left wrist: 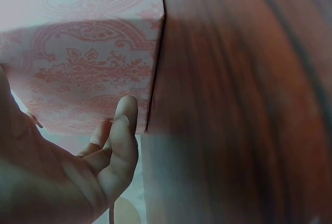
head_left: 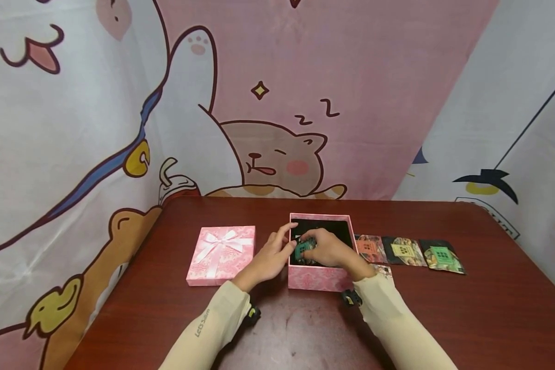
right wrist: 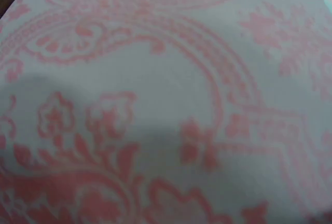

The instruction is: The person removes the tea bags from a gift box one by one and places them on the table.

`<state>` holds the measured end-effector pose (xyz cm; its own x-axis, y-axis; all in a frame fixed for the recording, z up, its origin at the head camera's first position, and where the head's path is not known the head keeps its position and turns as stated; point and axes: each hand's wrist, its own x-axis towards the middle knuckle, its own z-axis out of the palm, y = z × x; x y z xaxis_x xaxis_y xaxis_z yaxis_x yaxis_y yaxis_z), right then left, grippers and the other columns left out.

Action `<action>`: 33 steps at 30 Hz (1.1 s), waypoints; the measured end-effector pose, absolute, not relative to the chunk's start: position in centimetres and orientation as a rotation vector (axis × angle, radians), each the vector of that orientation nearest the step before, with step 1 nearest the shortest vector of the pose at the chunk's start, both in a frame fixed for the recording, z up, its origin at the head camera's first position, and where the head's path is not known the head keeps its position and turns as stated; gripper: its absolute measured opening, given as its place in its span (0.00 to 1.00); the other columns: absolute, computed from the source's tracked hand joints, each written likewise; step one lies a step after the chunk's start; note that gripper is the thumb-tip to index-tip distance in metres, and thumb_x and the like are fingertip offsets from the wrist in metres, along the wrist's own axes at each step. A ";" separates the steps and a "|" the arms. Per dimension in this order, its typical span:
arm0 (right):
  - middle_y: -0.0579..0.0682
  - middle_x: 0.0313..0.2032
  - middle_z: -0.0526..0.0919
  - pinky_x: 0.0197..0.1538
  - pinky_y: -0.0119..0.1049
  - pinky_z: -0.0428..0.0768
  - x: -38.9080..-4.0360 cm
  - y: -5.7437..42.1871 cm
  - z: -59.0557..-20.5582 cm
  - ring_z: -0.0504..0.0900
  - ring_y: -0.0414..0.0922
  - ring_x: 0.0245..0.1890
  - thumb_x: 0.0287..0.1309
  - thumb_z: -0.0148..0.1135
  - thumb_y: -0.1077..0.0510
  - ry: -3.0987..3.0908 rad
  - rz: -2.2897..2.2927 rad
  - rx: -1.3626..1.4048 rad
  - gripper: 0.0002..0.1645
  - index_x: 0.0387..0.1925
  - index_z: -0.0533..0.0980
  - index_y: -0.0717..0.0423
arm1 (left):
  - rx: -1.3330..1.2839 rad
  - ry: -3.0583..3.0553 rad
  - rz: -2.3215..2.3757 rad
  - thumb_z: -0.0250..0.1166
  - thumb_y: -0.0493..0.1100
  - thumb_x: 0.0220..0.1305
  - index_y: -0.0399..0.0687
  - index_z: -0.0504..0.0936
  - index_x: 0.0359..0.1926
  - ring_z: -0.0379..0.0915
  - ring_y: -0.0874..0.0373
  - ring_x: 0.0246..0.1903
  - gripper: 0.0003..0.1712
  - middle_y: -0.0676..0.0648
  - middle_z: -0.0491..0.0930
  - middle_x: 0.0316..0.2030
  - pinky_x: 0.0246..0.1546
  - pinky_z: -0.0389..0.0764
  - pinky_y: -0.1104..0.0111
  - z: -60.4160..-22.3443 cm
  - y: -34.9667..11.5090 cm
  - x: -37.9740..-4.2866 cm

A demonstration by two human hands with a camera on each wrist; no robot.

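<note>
A pink patterned gift box (head_left: 320,278) stands lidless, its inside dark. My right hand (head_left: 329,246) reaches down into it and pinches a dark packet with a teal-green label (head_left: 301,250). At the box's left side is my left hand (head_left: 272,258), with thumb and index finger over the rim. Its other fingers (left wrist: 124,138) are bent beside the outer wall in the left wrist view. Only the box's printed wall (right wrist: 155,84) fills the right wrist view, where the right hand is hidden.
The pink lid (head_left: 221,255) with a white ribbon bow lies left of the box. To the right lie flat packets with an orange label (head_left: 367,247), a yellow label (head_left: 404,250) and a green label (head_left: 442,255). Another packet (head_left: 385,271) shows partly behind the right forearm.
</note>
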<state>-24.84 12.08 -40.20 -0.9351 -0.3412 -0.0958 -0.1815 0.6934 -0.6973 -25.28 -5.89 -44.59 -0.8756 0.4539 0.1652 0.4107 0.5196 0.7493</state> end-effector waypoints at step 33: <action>0.52 0.32 0.80 0.29 0.38 0.75 -23.4 15.1 -38.5 0.75 0.41 0.23 0.47 0.66 0.64 2.744 -1.152 -0.566 0.20 0.45 0.77 0.63 | 0.702 2.735 1.273 0.45 0.56 0.69 0.72 0.53 0.66 0.70 0.56 0.37 0.26 0.48 0.67 0.44 0.38 0.71 0.59 -44.7 -5.7 -25.3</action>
